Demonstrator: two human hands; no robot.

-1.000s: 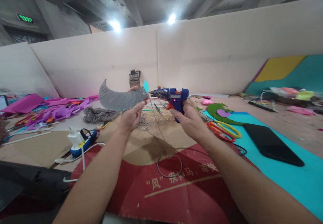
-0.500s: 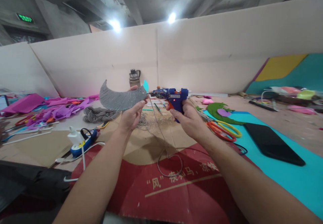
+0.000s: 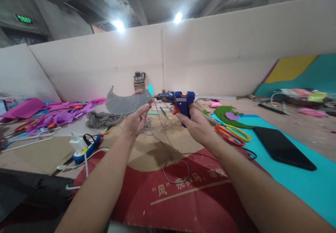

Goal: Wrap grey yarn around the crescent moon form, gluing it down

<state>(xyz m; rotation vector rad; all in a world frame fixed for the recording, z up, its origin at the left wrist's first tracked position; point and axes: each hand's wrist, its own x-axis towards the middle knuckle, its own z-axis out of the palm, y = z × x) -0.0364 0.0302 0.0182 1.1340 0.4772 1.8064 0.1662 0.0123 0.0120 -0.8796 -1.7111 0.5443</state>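
My left hand (image 3: 136, 120) grips a grey, yarn-covered crescent (image 3: 125, 104) near its right end, where a bare turquoise tip (image 3: 150, 89) sticks up. A strand of grey yarn (image 3: 166, 131) hangs from that end and loops on the red and brown board below. My right hand (image 3: 195, 121) is wrapped round a blue glue gun (image 3: 183, 101) with a small red light lit. Its nozzle points left and is close to the crescent's right end; whether they touch I cannot tell.
Grey yarn (image 3: 102, 120) and a blue power strip (image 3: 88, 149) lie left, beyond them purple scraps (image 3: 55, 119). To the right are orange-handled scissors (image 3: 229, 136), a green shape (image 3: 223, 114) and a black phone (image 3: 283, 148). A bottle (image 3: 139, 82) stands behind.
The crescent's left end has moved slightly right and down, tilting the piece in my left hand. My right hand and the glue gun have barely moved.
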